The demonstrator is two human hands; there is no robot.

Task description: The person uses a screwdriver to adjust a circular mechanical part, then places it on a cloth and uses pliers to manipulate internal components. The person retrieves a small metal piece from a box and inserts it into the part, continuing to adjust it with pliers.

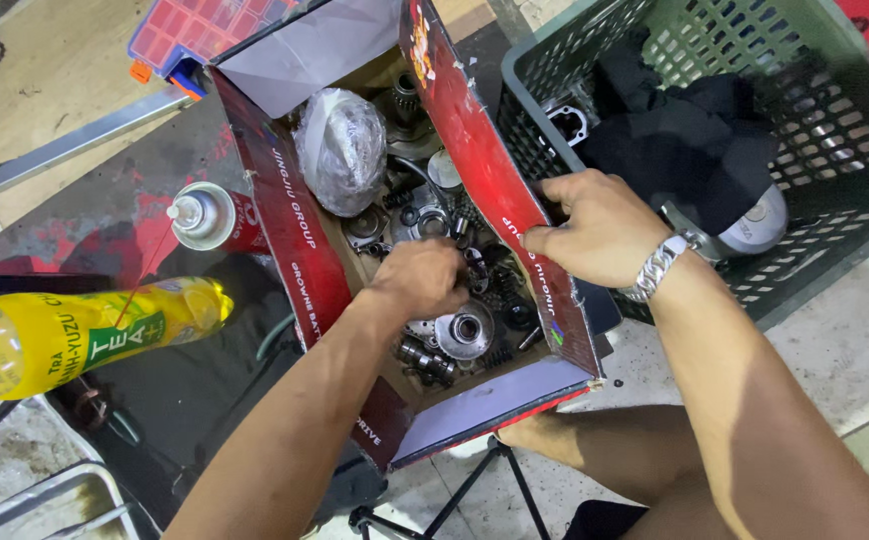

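Observation:
An open red cardboard box (pixel 285 230) stands in front of me, filled with several greasy metal gears, bearings and shafts. My left hand (pixel 420 277) is down inside the box, fingers curled among the parts; what it grips is hidden. A round metal gear (pixel 465 330) lies just below that hand. My right hand (pixel 595 225), with a metal bracelet at the wrist, holds the box's right flap (pixel 475 150) by its edge. A part wrapped in clear plastic (pixel 343 150) sits at the far end of the box.
A dark green plastic crate (pixel 835 110) with black cloth and a metal part stands to the right. A spray can (pixel 205 215) and a yellow bottle (pixel 65 335) lie to the left. A red compartment organiser (pixel 205 30) is at the top. My bare knee (pixel 605 450) is below.

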